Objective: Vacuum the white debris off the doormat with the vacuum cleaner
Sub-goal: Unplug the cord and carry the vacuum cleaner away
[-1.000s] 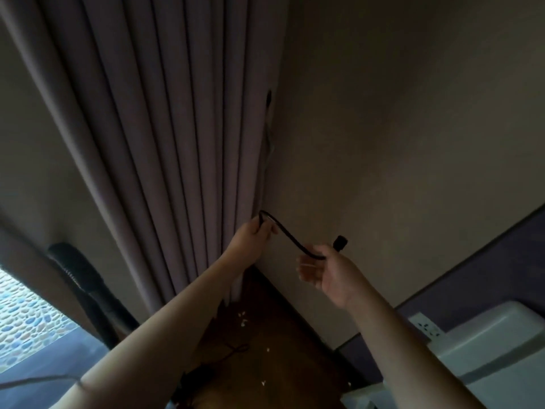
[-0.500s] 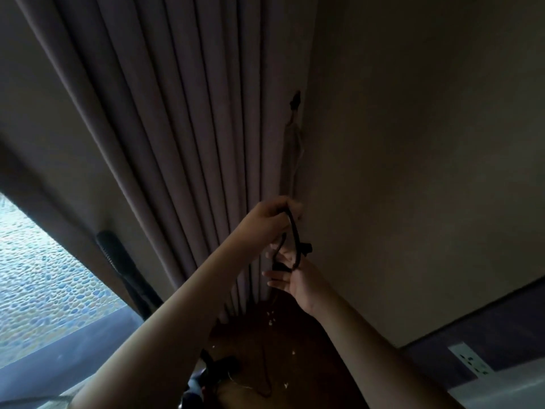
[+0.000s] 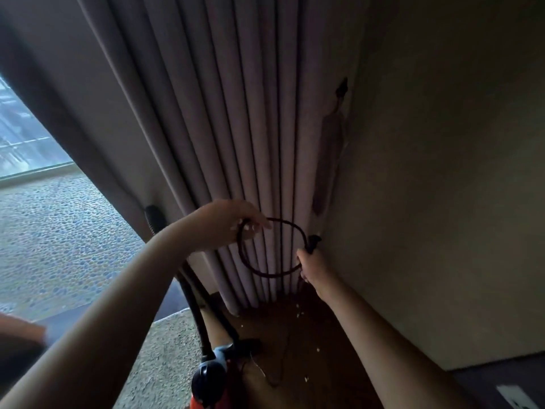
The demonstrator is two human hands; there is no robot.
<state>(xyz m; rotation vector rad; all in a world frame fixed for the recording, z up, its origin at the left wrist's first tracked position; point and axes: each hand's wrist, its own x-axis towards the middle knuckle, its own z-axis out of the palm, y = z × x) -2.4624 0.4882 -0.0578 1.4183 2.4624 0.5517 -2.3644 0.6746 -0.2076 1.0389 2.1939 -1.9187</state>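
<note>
A pleated mauve fabric curtain (image 3: 236, 128) hangs beside a plain beige wall (image 3: 442, 172). Left, a pebbled grey ground surface (image 3: 53, 231) lies outside. A white wall socket (image 3: 514, 395) sits low right.

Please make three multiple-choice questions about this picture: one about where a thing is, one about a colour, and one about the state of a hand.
1. Where do the white bits lie?
A. on the brown floor near the foot of the curtain
B. on the pebbled ground outside
C. on the wall

2. What colour is the cord?
A. white
B. black
C. yellow

3. What is the right hand doing?
A. hanging idle
B. pressing flat on the wall
C. gripping the cord just below its plug

Answers:
1. A: the pale specks sit on the dark floor beside the curtain.
2. B: the loop running from the left hand to the right one is dark black.
3. C: its fingers are curled round the cord, and the plug sticks out above the grip.
</note>
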